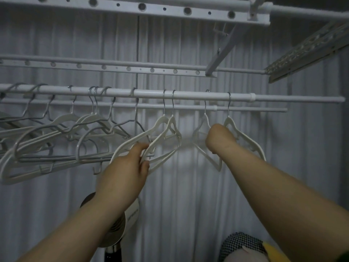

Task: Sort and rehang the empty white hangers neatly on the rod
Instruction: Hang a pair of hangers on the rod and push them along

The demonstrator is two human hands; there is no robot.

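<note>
Mid-sort, the left grip (128,167) pinches two white hangers (158,122) hanging on the rod (147,93) while the right grip (219,138) clasps a neighbouring hanger (205,119), which likely needs sliding leftward beside them.

Only one bit of print: a short dark line running sideways on the white appliance (130,216), near, low, left of centre. Too small and blurred to read, so no brand or model from it. Nothing legible on the hangers (162,121), the rod (188,95) or the perforated rails (117,68) above.
</note>
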